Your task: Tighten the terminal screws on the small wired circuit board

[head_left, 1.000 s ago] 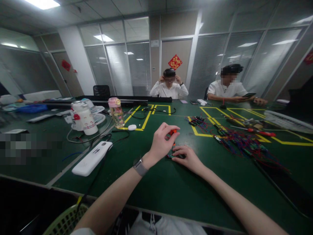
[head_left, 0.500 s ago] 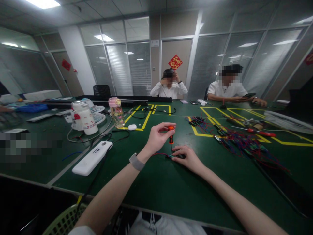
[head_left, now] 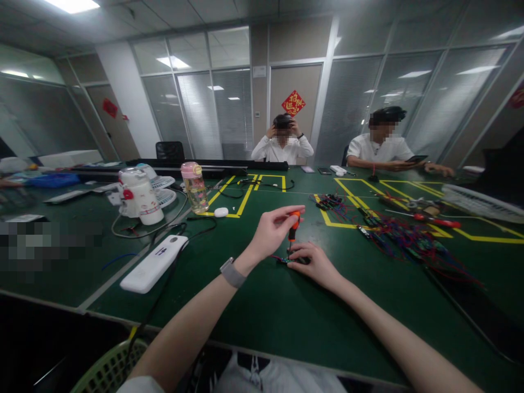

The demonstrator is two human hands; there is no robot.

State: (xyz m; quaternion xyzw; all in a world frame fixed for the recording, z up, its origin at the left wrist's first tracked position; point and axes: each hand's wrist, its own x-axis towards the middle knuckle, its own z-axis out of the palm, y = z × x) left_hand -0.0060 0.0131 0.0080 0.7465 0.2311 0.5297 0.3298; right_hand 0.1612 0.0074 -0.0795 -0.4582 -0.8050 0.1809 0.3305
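Observation:
An orange and black screwdriver [head_left: 293, 232] stands nearly upright, tilted a little to the right at the top. My left hand [head_left: 272, 232] is closed on its handle from above. Its thin shaft reaches down to a small green circuit board [head_left: 283, 261] with red wire, lying on the green table [head_left: 254, 305]. My right hand [head_left: 313, 265] pinches the right end of that board between thumb and fingers. Exactly where the tip meets the board is too small to tell.
A heap of wired circuit boards [head_left: 409, 234] lies to the right, beside a red-handled screwdriver [head_left: 438, 221]. Left are a white power bank [head_left: 153, 265], a white bottle [head_left: 141, 196] and a pink-lidded bottle [head_left: 195, 188]. Two people sit across the table.
The screwdriver's handle has tipped to the right, and my left hand has shifted right with it. My right hand stays at the board.

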